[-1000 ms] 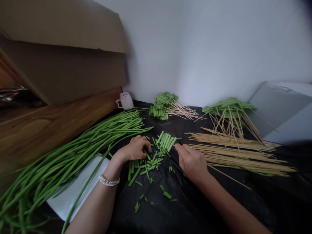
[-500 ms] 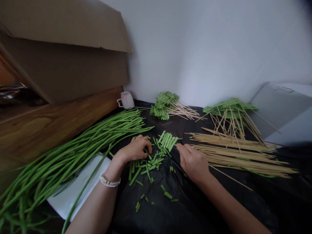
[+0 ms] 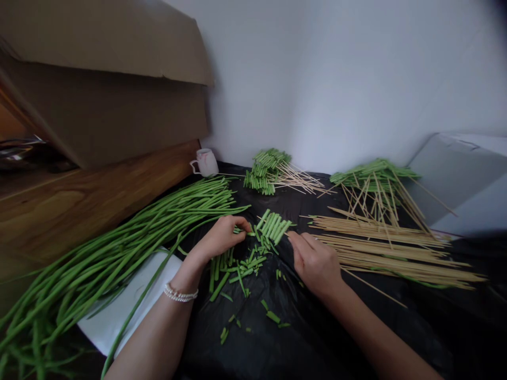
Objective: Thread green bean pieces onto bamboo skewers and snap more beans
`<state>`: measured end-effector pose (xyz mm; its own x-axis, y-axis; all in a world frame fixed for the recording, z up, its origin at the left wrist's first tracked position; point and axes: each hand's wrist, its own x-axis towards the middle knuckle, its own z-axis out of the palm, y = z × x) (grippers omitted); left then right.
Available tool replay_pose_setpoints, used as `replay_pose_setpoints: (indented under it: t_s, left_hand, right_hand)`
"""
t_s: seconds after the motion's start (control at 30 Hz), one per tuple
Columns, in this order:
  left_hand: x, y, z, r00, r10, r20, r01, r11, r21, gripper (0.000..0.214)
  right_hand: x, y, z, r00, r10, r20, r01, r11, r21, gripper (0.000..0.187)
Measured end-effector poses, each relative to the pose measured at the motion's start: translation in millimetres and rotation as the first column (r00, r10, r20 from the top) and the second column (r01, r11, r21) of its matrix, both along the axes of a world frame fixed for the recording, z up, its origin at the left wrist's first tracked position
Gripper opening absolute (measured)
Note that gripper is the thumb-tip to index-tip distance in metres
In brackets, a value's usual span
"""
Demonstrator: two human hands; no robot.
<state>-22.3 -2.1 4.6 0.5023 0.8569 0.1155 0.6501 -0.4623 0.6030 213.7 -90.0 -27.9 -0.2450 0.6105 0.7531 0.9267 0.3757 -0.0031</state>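
My right hand (image 3: 317,261) is closed around the end of a wooden skewer that carries a row of cut green bean pieces (image 3: 274,227). Just left of that row, my left hand (image 3: 228,235) pinches a short piece of green bean (image 3: 250,234) between thumb and fingertips. Below the hands lies a loose heap of cut bean pieces (image 3: 249,264) on black plastic sheeting (image 3: 309,343). Long whole beans (image 3: 130,237) spread out to the left of my left hand, partly over a white board or sheet (image 3: 119,311).
Bare skewers (image 3: 396,250) lie in rows on the right. Filled bean skewers are stacked at the back middle (image 3: 266,169) and back right (image 3: 368,174). A white mug (image 3: 206,162) stands by a wooden plank (image 3: 99,195), under a cardboard box (image 3: 130,105). A white box (image 3: 463,179) stands far right.
My left hand has risen slightly and moved right from the loose heap toward the skewer's tip, now with a bean piece at its fingertips. My right hand has barely moved.
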Motion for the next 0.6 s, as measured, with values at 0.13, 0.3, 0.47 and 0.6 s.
replay_pose_setpoints:
  t_s: [0.13, 0.3, 0.47, 0.6]
  left_hand:
    - [6, 3, -3.4, 0.940, 0.126, 0.317, -0.090, 0.988, -0.127, 0.018]
    - [13, 0, -2.8, 0.649, 0.375, 0.662, 0.038, 0.853, -0.520, 0.030]
    - [14, -2, -1.5, 0.508, 0.477, 0.717, 0.234, 0.725, -0.648, 0.033]
    - [15, -3, -1.7, 0.499, 0.485, 0.718, 0.248, 0.714, -0.655, 0.032]
  right_hand:
    - [-1, 0, 0.1, 1.000, -0.003, 0.006, 0.003, 1.000, -0.004, 0.025]
    - [-1, -1, -0.6, 1.000, 0.011, 0.019, -0.010, 1.000, -0.020, 0.025]
    - [-1, -1, -1.3, 1.000, 0.015, 0.021, -0.014, 1.000, -0.026, 0.026]
    - [-2, -1, -1.2, 1.000, 0.016, 0.025, -0.016, 1.000, -0.018, 0.027]
